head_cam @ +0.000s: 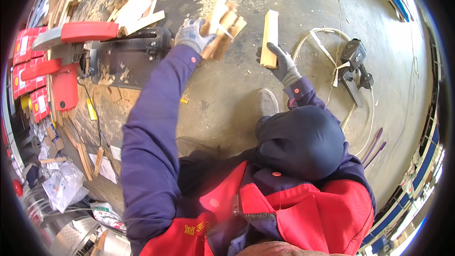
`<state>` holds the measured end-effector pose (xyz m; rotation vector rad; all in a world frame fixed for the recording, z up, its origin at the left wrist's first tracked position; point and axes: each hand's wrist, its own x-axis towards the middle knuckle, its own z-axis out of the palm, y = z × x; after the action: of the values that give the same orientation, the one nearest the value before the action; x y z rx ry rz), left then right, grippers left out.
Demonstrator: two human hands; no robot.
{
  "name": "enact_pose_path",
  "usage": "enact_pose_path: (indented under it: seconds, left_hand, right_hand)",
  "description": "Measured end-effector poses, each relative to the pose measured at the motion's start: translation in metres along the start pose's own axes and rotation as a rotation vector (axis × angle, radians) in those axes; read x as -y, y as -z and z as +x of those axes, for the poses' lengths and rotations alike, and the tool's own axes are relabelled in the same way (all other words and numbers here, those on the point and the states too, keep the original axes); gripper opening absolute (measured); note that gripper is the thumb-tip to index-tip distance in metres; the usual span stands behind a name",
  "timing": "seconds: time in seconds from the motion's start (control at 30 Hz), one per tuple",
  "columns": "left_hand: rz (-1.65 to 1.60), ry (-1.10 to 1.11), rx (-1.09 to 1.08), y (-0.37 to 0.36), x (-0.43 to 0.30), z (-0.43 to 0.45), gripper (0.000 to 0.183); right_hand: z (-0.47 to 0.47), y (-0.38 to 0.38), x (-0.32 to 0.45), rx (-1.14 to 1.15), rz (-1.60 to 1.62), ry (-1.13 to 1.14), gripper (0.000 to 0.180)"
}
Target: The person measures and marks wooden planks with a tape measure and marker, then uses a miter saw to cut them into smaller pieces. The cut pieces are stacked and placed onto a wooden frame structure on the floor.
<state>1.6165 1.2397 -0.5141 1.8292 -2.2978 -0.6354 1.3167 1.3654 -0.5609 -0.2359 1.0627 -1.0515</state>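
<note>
My right hand [284, 62], in a grey work glove, is closed around the lower part of a pale wooden block [270, 35]. The thumb lies across its face, and the block points away from me above the floor. My left hand [193, 35], in a matching glove with blue marks, is at the left side of a bundle of short wooden blocks [225, 25]. Its thumb reaches over the near blocks; whether it grips one is hidden. A white strap [225, 31] crosses the bundle.
Left, a red miter saw [89, 31] stands beside scattered wood offcuts [142, 7] and red boxes [30, 46]. On the right, a black strapping tool [353, 55] lies on the concrete floor [220, 110] by a coil of pale strap [302, 39]. Plastic bags [65, 185] lie lower left.
</note>
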Motion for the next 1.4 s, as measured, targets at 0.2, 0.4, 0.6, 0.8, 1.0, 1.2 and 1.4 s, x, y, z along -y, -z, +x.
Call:
enact_pose_path:
  seconds: [0.2, 0.4, 0.6, 0.8, 1.0, 1.2, 1.4]
  left_hand:
    - [0.158, 0.11, -0.006, -0.054, 0.014, -0.025, 0.12]
    - [0.049, 0.229, -0.109, -0.044, -0.007, -0.005, 0.101]
    - [0.133, 0.274, 0.051, -0.025, 0.011, 0.004, 0.054]
    - [0.201, 0.194, 0.126, -0.024, 0.023, -0.066, 0.053]
    - [-0.778, 0.369, 0.841, 0.034, 0.074, -0.098, 0.047]
    - [-1.035, 0.236, 0.759, 0.025, 0.033, -0.119, 0.06]
    - [-0.004, -0.133, 0.471, -0.028, -0.072, -0.099, 0.077]
  right_hand:
    - [-0.009, 0.018, -0.028, -0.063, -0.08, -0.072, 0.057]
    - [0.004, 0.004, -0.041, -0.074, -0.127, -0.092, 0.06]
    - [0.003, -0.01, -0.032, -0.009, -0.204, -0.037, 0.064]
    - [-0.005, -0.027, -0.038, 0.065, -0.228, -0.055, 0.066]
    - [-0.008, -0.046, -0.041, 0.287, 0.005, -0.184, 0.068]
    - [-0.013, -0.06, -0.05, 0.37, 0.002, -0.192, 0.074]
    - [-0.01, -0.046, -0.042, 0.179, -0.174, -0.143, 0.051]
